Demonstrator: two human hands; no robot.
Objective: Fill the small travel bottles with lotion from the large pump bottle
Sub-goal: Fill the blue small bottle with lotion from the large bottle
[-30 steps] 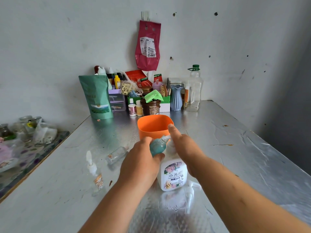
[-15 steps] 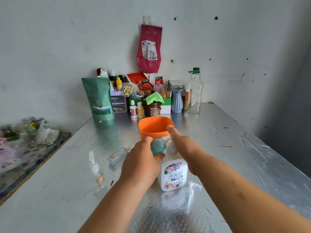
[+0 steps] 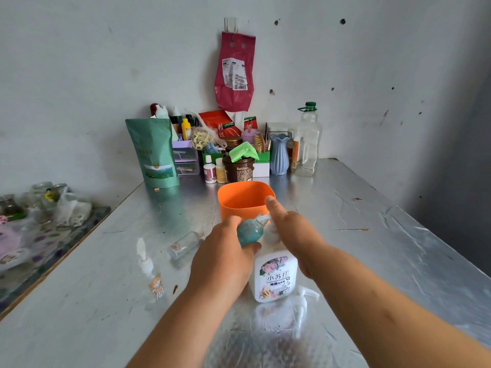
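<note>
Left hand (image 3: pixel 223 261) clasping the travel bottle (image 3: pixel 248 232), right hand (image 3: pixel 295 235) pressing straight-fingered on the pump bottle (image 3: pixel 276 274) – we risk lotion missing the neck.

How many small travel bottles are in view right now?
3. Teal bottle gripped in the left hand at the pump bottle; lying clear bottle left of that hand; upright clear bottle nearer the camera. The orange cup may hide more.
</note>
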